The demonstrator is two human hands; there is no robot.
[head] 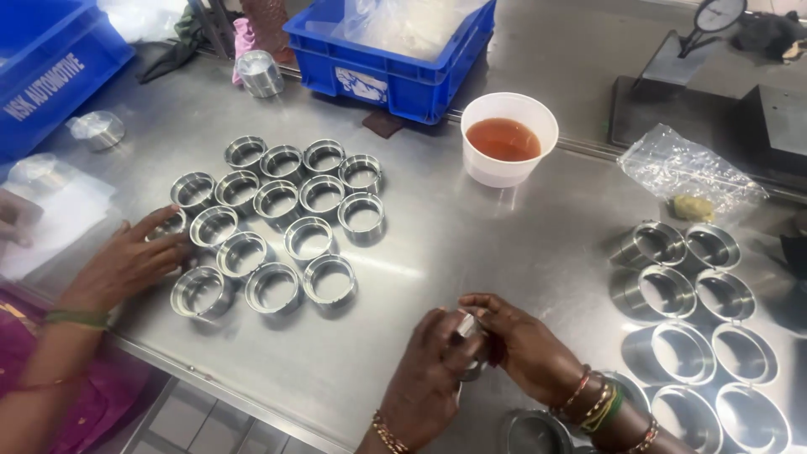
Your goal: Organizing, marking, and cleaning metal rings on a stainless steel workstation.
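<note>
1. Small metal ring sits low centre, above the steel table; mostly hidden by fingers, axis cannot be told.
2. Open table surface lies ahead; cluster of metal rings to the left, larger rings right, cup of amber liquid beyond.
3. Left hand and right hand both curl closed around the ring.
4. A co-worker's hand touches the left cluster, fingers spread.

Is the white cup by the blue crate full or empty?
Partly full: the white cup stands upright, reddish-brown liquid reaching well below its rim.
</note>
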